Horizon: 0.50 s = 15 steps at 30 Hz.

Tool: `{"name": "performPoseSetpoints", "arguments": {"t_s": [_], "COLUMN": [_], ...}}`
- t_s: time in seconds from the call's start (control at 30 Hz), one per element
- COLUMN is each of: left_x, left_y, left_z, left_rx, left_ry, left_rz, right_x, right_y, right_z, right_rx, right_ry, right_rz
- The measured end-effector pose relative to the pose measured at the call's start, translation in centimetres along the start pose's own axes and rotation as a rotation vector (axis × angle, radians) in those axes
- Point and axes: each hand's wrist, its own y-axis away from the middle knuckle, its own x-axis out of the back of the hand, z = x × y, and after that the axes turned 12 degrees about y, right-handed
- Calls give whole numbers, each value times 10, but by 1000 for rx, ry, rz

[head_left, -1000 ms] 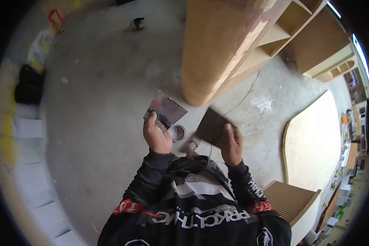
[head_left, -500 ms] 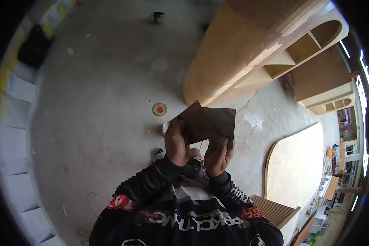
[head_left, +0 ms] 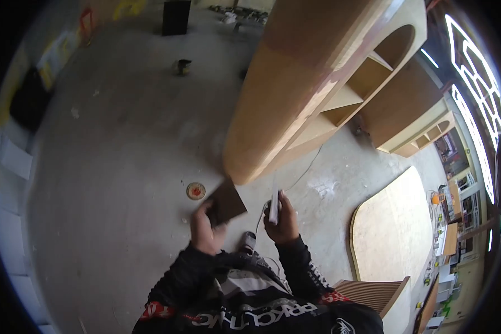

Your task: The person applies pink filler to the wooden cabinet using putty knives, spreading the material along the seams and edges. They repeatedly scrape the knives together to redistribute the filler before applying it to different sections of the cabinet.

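My left hand [head_left: 204,232] grips a dark brown square sheet [head_left: 227,201], like sandpaper, tilted above the concrete floor. My right hand [head_left: 282,221] holds a second sheet [head_left: 274,206] that shows edge-on as a thin pale strip. The two hands are a little apart in front of my chest. A tall curved wooden cabinet [head_left: 284,100] stands just beyond the hands.
A round lid with a red centre [head_left: 195,191] lies on the floor left of my left hand. My shoe [head_left: 248,241] shows below the hands, and a thin cable [head_left: 306,168] runs past the cabinet's foot. A rounded wooden panel [head_left: 392,222] lies flat at right. A small can [head_left: 183,67] stands far back.
The two sheets, held overlapped half a second ago, have come apart. The right hand's sheet has turned edge-on. My view has lifted toward the cabinet, and the white tin is out of sight.
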Motion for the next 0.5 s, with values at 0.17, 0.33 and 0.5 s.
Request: {"name": "performPoseSetpoints", "arguments": {"t_s": [0.17, 0.33, 0.5], "left_x": [-47, -26, -9], "left_y": [11, -20, -29], "left_z": [41, 54, 4], "left_rx": [787, 717, -43], "left_ry": [1244, 909, 384], "left_rz": [13, 302, 398], "right_x": [-53, -5, -9], "right_y": [-22, 33, 46], "right_z": [-19, 35, 48], "right_rx": [-183, -224, -214], "right_ry": [95, 503, 143], "right_rz": [164, -241, 223]}}
